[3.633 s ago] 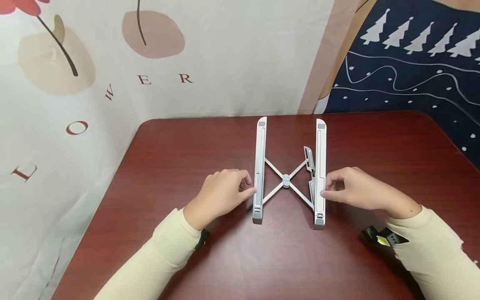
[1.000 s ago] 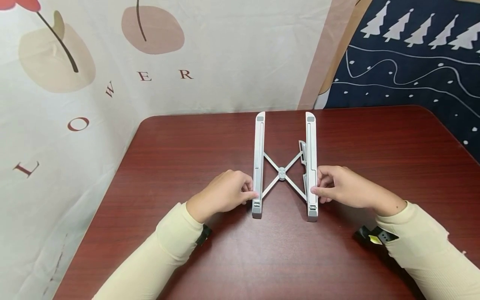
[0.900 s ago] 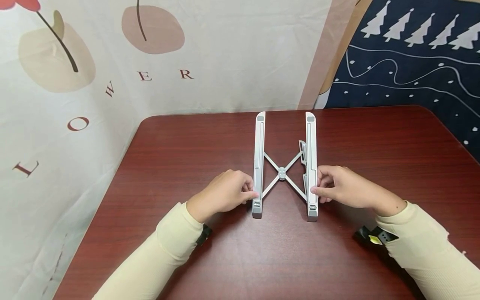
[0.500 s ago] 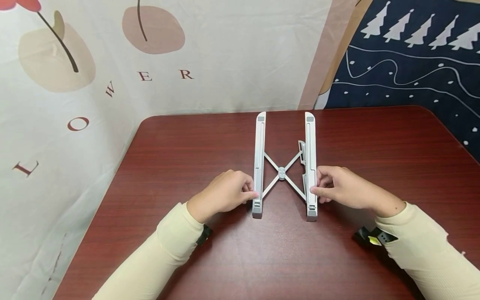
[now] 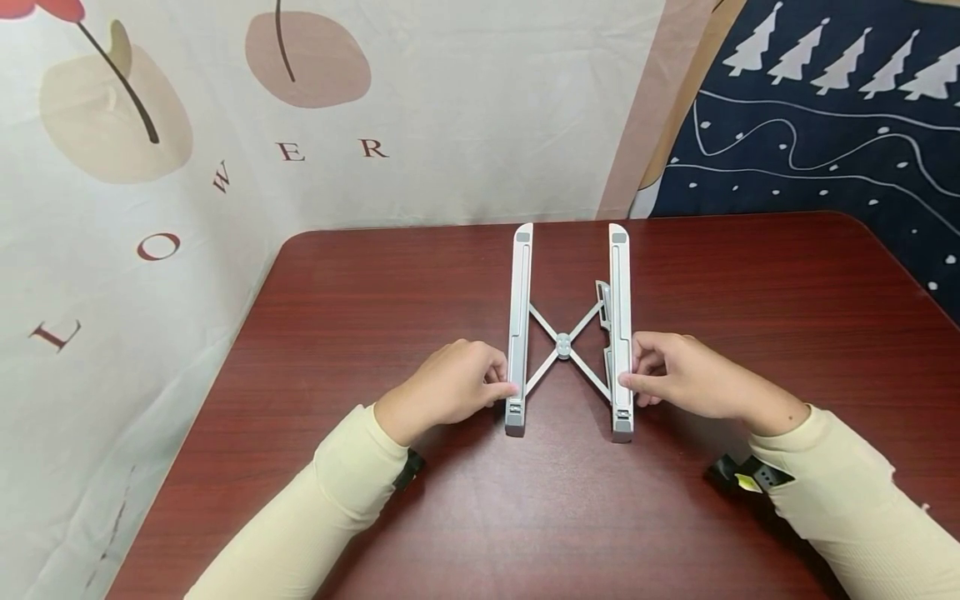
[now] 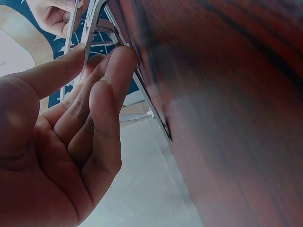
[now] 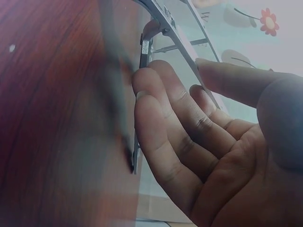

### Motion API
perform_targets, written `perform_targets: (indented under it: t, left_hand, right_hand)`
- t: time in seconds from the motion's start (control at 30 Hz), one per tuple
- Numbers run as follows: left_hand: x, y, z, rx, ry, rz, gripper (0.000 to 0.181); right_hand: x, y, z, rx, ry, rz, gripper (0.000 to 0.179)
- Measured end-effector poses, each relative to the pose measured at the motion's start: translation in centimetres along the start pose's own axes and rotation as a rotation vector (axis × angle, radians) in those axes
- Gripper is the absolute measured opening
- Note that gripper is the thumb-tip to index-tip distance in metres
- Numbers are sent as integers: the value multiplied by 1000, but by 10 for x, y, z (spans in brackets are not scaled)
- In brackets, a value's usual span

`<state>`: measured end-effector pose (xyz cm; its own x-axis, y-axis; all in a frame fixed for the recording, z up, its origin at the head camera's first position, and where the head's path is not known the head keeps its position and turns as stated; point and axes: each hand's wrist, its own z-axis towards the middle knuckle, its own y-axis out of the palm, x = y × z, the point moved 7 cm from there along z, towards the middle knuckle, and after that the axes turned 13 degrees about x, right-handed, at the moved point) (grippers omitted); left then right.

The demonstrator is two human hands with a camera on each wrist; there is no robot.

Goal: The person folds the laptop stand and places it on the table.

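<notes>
A silver folding laptop stand [image 5: 620, 325] stands on the table, its two long rails roughly parallel. Crossed struts meet between them at a grey hub [image 5: 563, 346]. Near the front of the left rail [image 5: 519, 317], my left hand [image 5: 450, 383] grips its outer side, thumb on top and fingers bent below. My right hand [image 5: 693, 375] holds the right rail the same way. In the left wrist view, thumb and forefinger meet the rail while the other fingers curl. The right wrist view has the thumb against the sloping rail [image 7: 182, 43]. Fingers partly hide the lower frame there.
The reddish-brown wooden table [image 5: 375, 292] extends around the stand. Behind it hangs a pale printed cloth [image 5: 480, 108], with a dark blue tree-patterned cloth [image 5: 825, 150] at right. A black strap device [image 5: 750, 473] sits at my right wrist.
Since the earliest frame, the right rail and my right hand have moved left, narrowing the stand. Over the last second the rails have drawn together only slightly, both hands keeping their hold.
</notes>
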<state>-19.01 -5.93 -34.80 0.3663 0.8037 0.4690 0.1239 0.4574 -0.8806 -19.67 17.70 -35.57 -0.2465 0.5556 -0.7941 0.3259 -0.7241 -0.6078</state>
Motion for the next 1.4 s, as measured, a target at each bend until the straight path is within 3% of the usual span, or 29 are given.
perform_targets:
  t: [1.4]
  left_hand:
    - [7,2,-3,-9,-2,-12,27]
  right_hand:
    - [-4,5,0,10,-18,18,17]
